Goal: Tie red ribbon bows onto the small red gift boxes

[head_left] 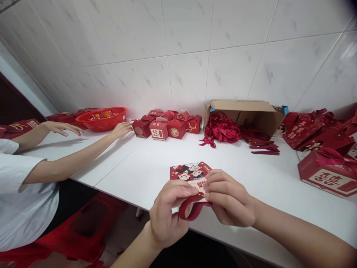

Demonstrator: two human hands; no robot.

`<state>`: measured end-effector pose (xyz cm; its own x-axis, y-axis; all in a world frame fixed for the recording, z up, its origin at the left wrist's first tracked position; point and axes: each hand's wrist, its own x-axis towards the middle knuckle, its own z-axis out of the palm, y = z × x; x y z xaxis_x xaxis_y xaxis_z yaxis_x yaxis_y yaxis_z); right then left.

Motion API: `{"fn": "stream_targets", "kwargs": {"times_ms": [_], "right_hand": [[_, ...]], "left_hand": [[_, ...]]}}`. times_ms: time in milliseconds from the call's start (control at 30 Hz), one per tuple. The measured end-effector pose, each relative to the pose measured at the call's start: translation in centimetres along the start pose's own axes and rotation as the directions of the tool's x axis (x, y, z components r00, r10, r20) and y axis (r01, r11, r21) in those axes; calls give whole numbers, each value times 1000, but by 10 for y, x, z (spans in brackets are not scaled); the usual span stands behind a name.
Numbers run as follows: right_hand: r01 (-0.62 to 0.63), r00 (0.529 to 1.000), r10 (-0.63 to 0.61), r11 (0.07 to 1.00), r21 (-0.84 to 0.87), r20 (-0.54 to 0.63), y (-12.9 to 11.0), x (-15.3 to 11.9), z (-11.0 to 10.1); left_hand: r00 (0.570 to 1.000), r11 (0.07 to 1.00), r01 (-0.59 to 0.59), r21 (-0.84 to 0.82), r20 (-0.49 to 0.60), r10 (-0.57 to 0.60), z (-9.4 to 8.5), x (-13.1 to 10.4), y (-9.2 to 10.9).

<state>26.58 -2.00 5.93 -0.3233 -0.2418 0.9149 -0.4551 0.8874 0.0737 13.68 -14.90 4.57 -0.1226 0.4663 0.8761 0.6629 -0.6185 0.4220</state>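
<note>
A red gift-box piece (178, 172) with a cartoon couple and a cream panel with red characters is in my hands above the table's front edge. A dark red strap (198, 210) curves in a loop at its near end. My left hand (169, 214) is closed round the near left side, its thumb on top close to small gold studs. From the right, my right hand (230, 197) pinches the same end, with its fingers bent over the edge. The fingers partly cover the panel, and I cannot tell whether the strap is fastened at both ends.
An open cardboard box (242, 105) spills red ribbons (223, 128) and dark straps (263, 149). Finished red boxes (329, 175) stand right, small candy boxes (158, 128) at the back. On the left, a co-worker's hands (122, 129) reach near a red basin (104, 124) of wrapped sweets.
</note>
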Motion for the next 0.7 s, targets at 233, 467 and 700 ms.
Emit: {"fn": "stream_targets", "kwargs": {"times_ms": [233,467,700], "right_hand": [[-324,946,323,945,47,29,2,3,1],[-531,847,524,840,109,84,3,7,0],[-697,717,660,682,222,224,0,16,-4]], "left_hand": [[949,951,308,-1,73,-307,-11,14,-6],[931,932,361,28,50,-362,-14,30,-5],[950,958,284,50,125,-288,-6,45,1]]}}
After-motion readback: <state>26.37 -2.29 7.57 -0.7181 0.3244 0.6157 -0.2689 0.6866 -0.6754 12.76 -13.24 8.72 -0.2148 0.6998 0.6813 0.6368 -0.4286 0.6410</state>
